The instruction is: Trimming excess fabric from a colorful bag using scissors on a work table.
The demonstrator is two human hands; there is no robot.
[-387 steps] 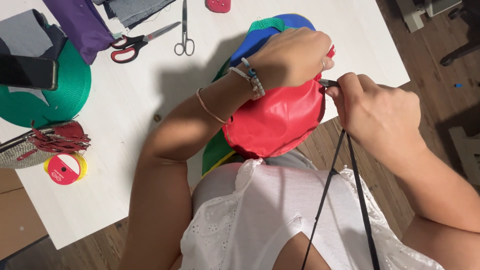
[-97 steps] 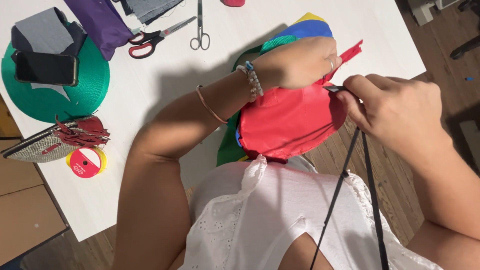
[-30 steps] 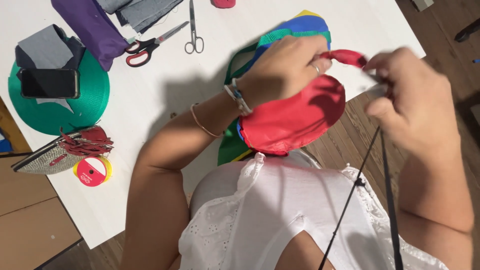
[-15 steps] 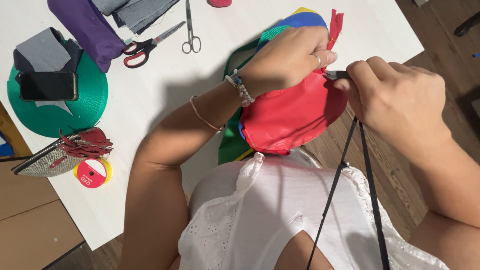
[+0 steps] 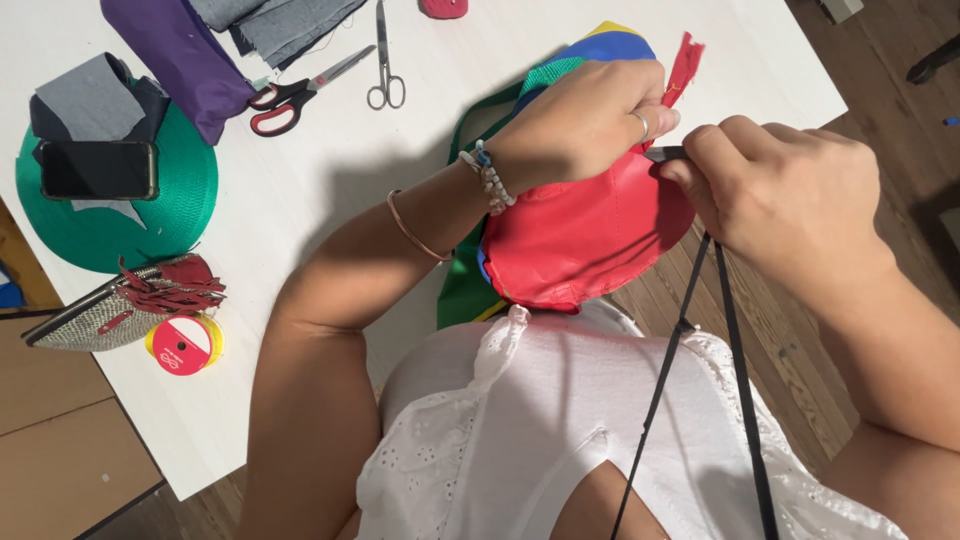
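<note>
Up close: right hand point(image 5: 790, 200) pinched on black strap point(image 5: 735, 340). Left hand point(image 5: 585, 120) clamped on red fabric piece point(image 5: 580, 240), round, puffy, at bench point(image 5: 300, 210) edge; green, blue, yellow cloth beneath. Farther off: scissors point(image 5: 300, 90).

Single view, worn on the head, looking steeply down and close over the wearer's own chest and both forearms. Faces the white table point(image 5: 300, 200), which runs from near left toward far right, with wooden floor point(image 5: 880, 80) showing past its right edge (far right corner of the frame). No second view to share ground with.
</note>
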